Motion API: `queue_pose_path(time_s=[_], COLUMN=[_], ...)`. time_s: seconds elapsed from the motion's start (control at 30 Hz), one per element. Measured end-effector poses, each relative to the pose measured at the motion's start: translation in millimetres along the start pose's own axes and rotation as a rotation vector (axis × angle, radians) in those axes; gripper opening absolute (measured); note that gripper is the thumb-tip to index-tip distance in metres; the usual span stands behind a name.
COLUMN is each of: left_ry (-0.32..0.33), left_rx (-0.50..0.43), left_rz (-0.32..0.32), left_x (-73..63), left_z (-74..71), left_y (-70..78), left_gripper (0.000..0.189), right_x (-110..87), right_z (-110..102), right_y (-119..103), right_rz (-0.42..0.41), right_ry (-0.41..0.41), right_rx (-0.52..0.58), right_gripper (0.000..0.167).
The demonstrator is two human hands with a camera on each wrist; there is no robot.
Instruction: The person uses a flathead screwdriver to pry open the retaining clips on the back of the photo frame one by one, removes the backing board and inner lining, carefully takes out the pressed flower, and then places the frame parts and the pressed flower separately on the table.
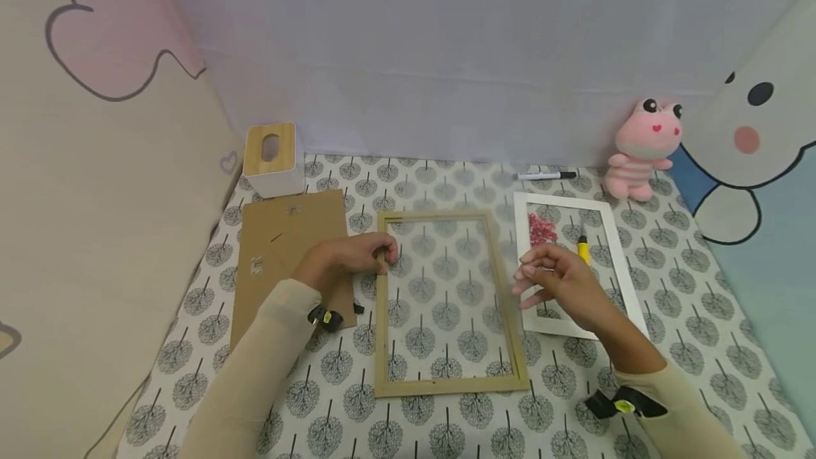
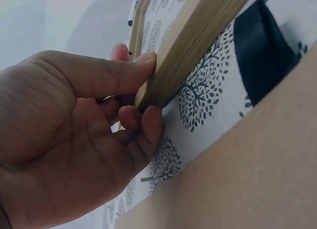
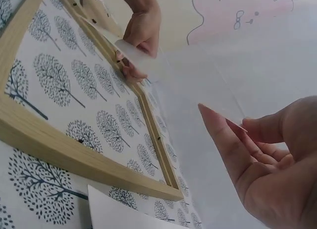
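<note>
A pale wooden picture frame (image 1: 381, 324) lies on the patterned cloth, and my left hand (image 1: 360, 252) pinches its left side. In the left wrist view the thumb of that left hand (image 2: 74, 125) presses on the wooden bar (image 2: 183, 45), with fingertips curled against its lower edge. My right hand (image 1: 564, 282) is raised beside the frame's right side, pinching the edge of a clear, thin sheet (image 1: 455, 193). The sheet hangs tilted over the frame and is hard to see. In the right wrist view, thumb and fingers of the right hand (image 3: 277, 164) meet at its edge.
Left lies a brown backing board (image 1: 293, 225), below a tissue box (image 1: 270, 154). On the right, a white frame (image 1: 627, 282) surrounds pink bits (image 1: 542, 229) and a yellow-handled knife (image 1: 583, 250). A marker (image 1: 545, 176) and pink plush toy (image 1: 644, 147) are at the back.
</note>
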State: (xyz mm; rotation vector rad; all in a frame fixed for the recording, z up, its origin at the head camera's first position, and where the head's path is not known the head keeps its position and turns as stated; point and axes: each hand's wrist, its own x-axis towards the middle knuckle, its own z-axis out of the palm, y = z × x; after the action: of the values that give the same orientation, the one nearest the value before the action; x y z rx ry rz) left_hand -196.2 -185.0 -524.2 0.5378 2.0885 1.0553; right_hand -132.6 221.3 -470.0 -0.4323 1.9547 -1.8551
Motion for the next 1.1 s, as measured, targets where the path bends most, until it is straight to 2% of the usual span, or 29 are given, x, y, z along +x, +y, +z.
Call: queue_pose_path(time_s=[0.1,0.17,0.27,0.33,0.4,0.47,0.5,0.6,0.67,0.77,0.97,1.1], left_ry=[0.01,0.044,0.158,0.274,0.385,0.448,0.458,0.432,0.402,0.38,0.286,0.27], left_rx=[0.003,0.022,0.088,0.114,0.136,0.118,0.114,0.11,0.089,0.063,0.012,-0.022], left_rz=[0.024,0.057,0.069,0.022,-0.072,-0.155,-0.189,-0.228,-0.224,-0.211,-0.166,-0.131], left_x=[-1.3,-0.7,0.4,1.8,3.7,5.8,6.8,9.5,9.4,8.0,3.5,2.7], left_z=[0.0,-0.5,-1.9,-3.0,-4.1,-5.1,-5.5,-7.0,-7.7,-9.7,-14.7,-16.0], left_y=[-1.1,-1.0,-0.8,-0.6,-0.9,-0.7,-0.9,-3.3,-6.3,-9.5,-12.6,-21.2], left_gripper=[0.02,0.023,0.03,0.042,0.06,0.066,0.065,0.051,0.04,0.037,0.043,0.054], right_x=[-1.9,-4.1,-7.3,-8.2,-7.7,-5.6,-3.8,4.1,12.6,27.1,60.2,85.6], right_z=[-0.8,-1.0,-1.0,-1.0,-0.3,1.6,3.1,10.1,17.6,29.8,55.9,69.3], right_y=[-1.6,-0.9,0.3,0.9,0.9,0.4,-0.4,-5.2,-9.5,-15.3,-24.2,-27.2], right_rz=[0.007,0.032,0.076,0.082,0.064,0.039,0.031,0.038,0.065,0.114,0.216,0.265], right_ry=[0.018,0.061,0.123,0.13,0.105,0.068,0.052,0.037,0.051,0.087,0.15,0.188], right_rx=[0.046,0.083,0.178,0.26,0.349,0.435,0.473,0.552,0.582,0.601,0.669,0.686], right_gripper=[0.009,0.008,0.006,0.008,0.012,0.018,0.021,0.023,0.019,0.014,0.011,0.011])
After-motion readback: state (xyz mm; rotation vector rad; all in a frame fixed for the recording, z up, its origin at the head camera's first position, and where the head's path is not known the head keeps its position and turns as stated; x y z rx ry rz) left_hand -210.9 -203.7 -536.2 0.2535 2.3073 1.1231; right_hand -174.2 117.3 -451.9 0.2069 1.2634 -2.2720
